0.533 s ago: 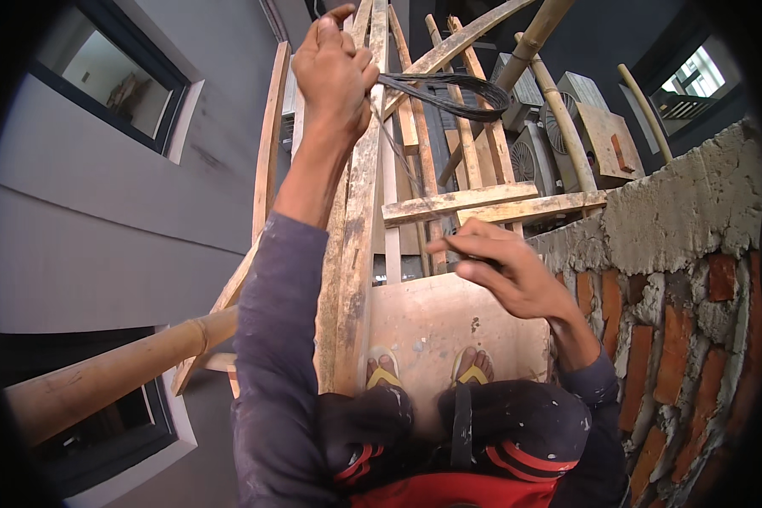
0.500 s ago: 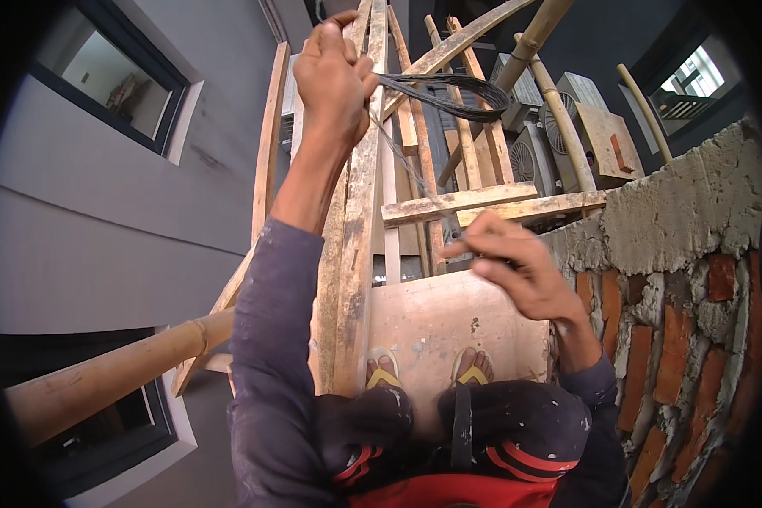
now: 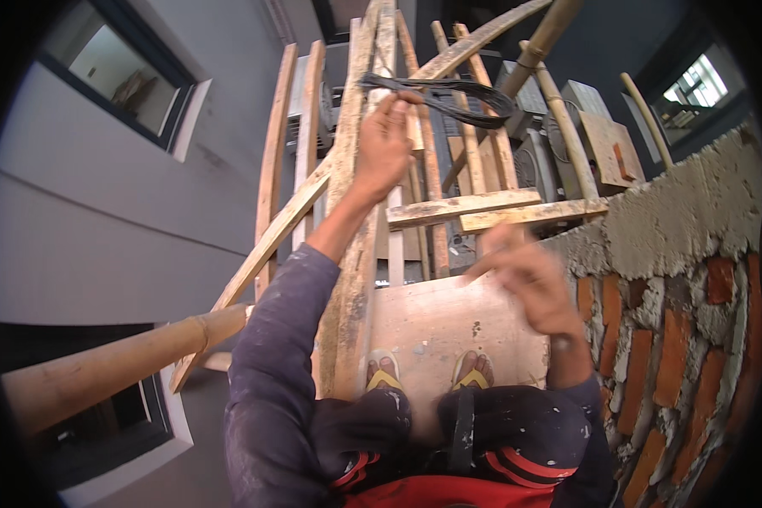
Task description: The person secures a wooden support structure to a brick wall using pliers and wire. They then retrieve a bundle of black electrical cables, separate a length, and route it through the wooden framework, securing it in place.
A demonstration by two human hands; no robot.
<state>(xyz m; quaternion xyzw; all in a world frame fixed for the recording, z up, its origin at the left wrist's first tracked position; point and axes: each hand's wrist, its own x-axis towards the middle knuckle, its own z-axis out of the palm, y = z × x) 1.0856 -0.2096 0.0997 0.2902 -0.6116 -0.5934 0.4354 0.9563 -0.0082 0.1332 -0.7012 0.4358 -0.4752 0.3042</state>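
Observation:
My left hand (image 3: pixel 386 140) is raised over the upright timbers, its fingertips pinched together at the near side of a looped hank of thin black strands (image 3: pixel 470 88). The hank's long loop stretches right from the fingers, and its short end sticks out to their left. Lower down, over the far right corner of the board I stand on, is my right hand (image 3: pixel 529 279). It is smeared by motion, with one finger pointing left; whether a strand lies in its fingers does not show. Behind my left hand runs a long, rough wooden beam (image 3: pixel 353 245).
My sandalled feet stand on a plywood board (image 3: pixel 436 317). A brick wall (image 3: pixel 673 351) with a mortar top rises at the right. Timber slats and two short crosspieces (image 3: pixel 466 208) lie ahead. A thick bamboo pole (image 3: pixel 127 356) enters from the left, beside a grey wall (image 3: pixel 102 229).
My left hand has come down and to the right, its fist loosening to a fingertip pinch at the hank. My right hand has moved slightly down; the strand seen between the hands no longer shows.

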